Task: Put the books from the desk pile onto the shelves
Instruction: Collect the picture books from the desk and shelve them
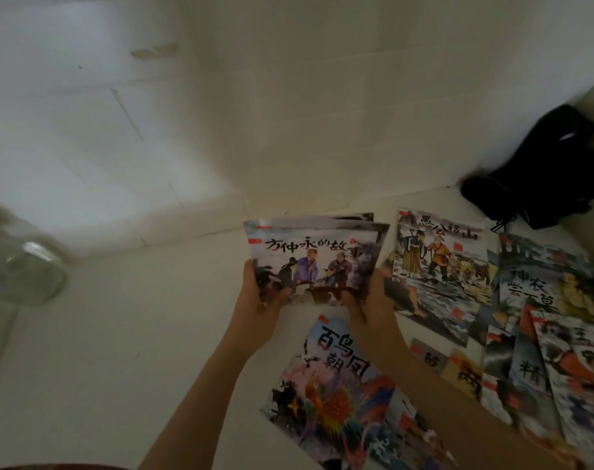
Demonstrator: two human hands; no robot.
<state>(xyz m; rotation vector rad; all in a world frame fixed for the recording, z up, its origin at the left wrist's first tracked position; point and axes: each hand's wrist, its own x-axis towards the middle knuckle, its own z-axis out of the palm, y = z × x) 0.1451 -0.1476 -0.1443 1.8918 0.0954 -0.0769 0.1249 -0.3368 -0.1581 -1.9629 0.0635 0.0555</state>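
Observation:
A small stack of thin picture books [314,256] is held above the white desk [136,334] in both hands. My left hand [260,293] grips its lower left edge and my right hand [365,300] grips its lower right corner. Below the stack lies a book with a colourful phoenix cover [336,395]. More picture books are spread over the desk to the right, among them one with two figures on its cover [438,262] and an overlapping heap [539,334] at the far right. No shelf is in view.
A clear glass jar [20,266] stands blurred at the left edge of the desk. A black bag [539,174] sits in the back right corner against the white wall [221,96].

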